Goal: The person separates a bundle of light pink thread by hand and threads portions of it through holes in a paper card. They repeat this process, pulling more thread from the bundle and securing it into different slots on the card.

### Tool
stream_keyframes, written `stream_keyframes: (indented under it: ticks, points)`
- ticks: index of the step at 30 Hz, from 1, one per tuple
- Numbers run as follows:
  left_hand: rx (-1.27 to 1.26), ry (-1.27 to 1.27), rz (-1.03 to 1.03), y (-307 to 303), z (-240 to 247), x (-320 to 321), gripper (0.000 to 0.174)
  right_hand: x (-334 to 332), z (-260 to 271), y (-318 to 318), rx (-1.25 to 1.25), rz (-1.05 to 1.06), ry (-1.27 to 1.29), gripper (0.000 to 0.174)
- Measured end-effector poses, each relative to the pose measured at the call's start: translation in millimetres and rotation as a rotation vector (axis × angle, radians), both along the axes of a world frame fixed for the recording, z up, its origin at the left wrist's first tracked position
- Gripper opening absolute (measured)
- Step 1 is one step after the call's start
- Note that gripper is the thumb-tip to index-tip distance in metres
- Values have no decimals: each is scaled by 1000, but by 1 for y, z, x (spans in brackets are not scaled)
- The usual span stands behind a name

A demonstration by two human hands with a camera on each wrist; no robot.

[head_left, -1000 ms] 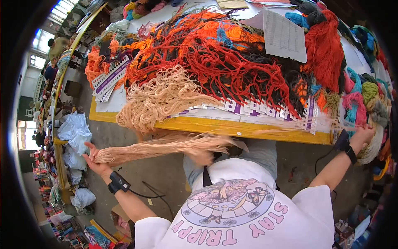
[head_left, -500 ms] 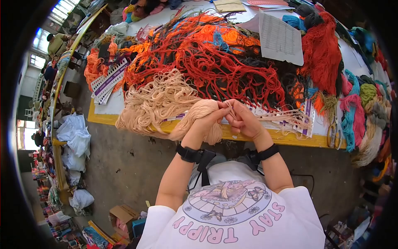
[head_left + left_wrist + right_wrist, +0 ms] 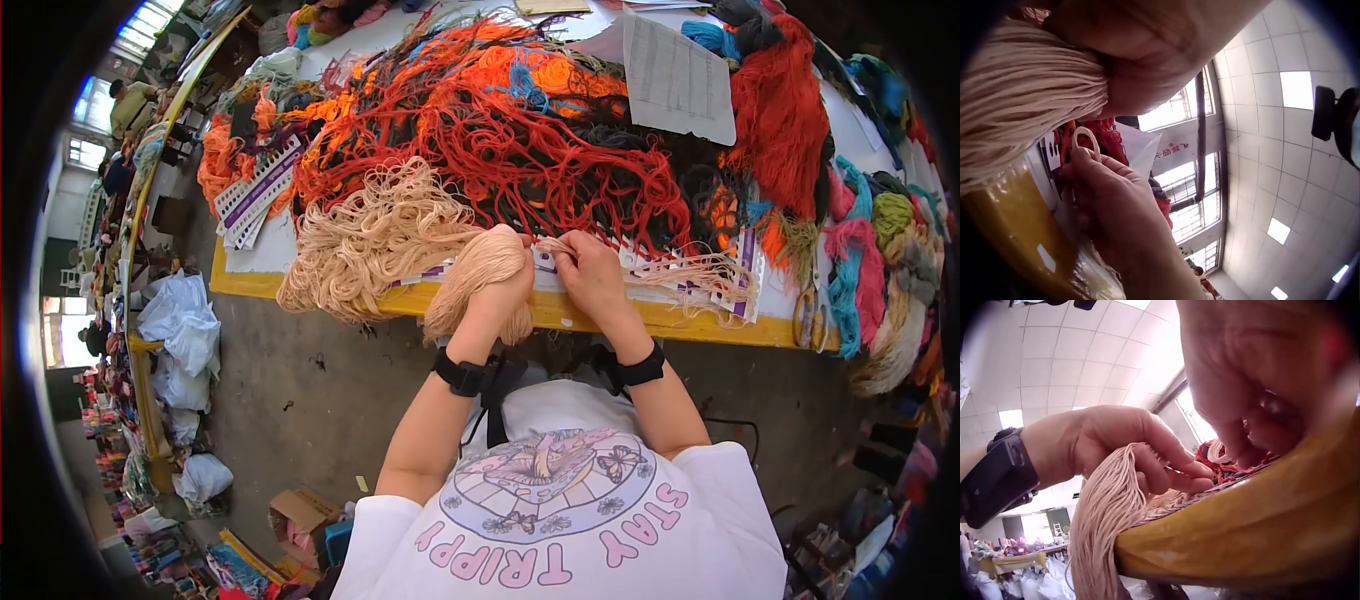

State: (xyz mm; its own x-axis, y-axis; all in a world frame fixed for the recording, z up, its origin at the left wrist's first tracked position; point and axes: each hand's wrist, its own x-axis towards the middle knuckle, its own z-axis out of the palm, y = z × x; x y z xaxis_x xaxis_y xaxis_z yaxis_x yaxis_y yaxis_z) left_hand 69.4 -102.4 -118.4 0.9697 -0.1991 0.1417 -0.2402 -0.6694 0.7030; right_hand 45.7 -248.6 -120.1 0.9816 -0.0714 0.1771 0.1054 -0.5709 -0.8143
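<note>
My left hand (image 3: 510, 298) grips a peach yarn skein (image 3: 478, 275), which drapes over the hand and hangs at the table's front edge. In the right wrist view, the skein's strands (image 3: 1105, 515) run down from between the thumb and fingers. Close on its right, my right hand (image 3: 592, 278) pinches peach thread between thumb and fingertips. A small thread loop (image 3: 1087, 139) stands up from that pinch in the left wrist view. A heap of looped peach yarn (image 3: 375, 245) lies left of the hands, and loose peach strands (image 3: 705, 278) lie to the right.
Behind the hands spreads a big tangle of red, orange and black yarn (image 3: 560, 170). Purple-and-white punched cards (image 3: 258, 195) lie on the yellow-edged table (image 3: 250, 285). A printed sheet (image 3: 678, 80), a red hank (image 3: 785, 120) and scissors (image 3: 804, 315) are on the right.
My hands came in from far apart, the left bringing the stretched-out skein, and met over the table edge. Since then the right hand has turned knuckles-up and moved slightly away from the left.
</note>
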Motion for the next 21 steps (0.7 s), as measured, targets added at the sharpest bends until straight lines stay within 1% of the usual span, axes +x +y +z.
stream_keyframes:
  ticks: [3, 4, 6, 9, 12, 15, 18, 21]
  points:
    - [104, -131, -167, 6, -9, 10, 11, -3, -3, 1, 16, -35, -18, 12]
    - [50, 74, -159, 7, -12, 12, 11, -4, -2, 1, 42, -53, -28, 12]
    - [-55, 484, -142, 3, 6, 15, 10, -7, -2, 3, 94, -92, -48, 11]
    - [-553, 878, -76, -5, 24, 13, 9, -9, 2, 3, 90, -83, -27, 10]
    - [-718, 959, -136, 1, 8, 14, 7, -10, 7, 1, 167, -69, 10, 10]
    - [-781, 954, -115, 1, 5, 10, 7, -11, 7, -1, 144, -8, -48, 10]
    - [-746, 891, -62, -2, 4, 6, 7, -10, 3, -3, 100, 18, -102, 12]
    - [-626, 679, -117, -3, -6, 3, 9, -7, 1, -3, 91, 18, -46, 17]
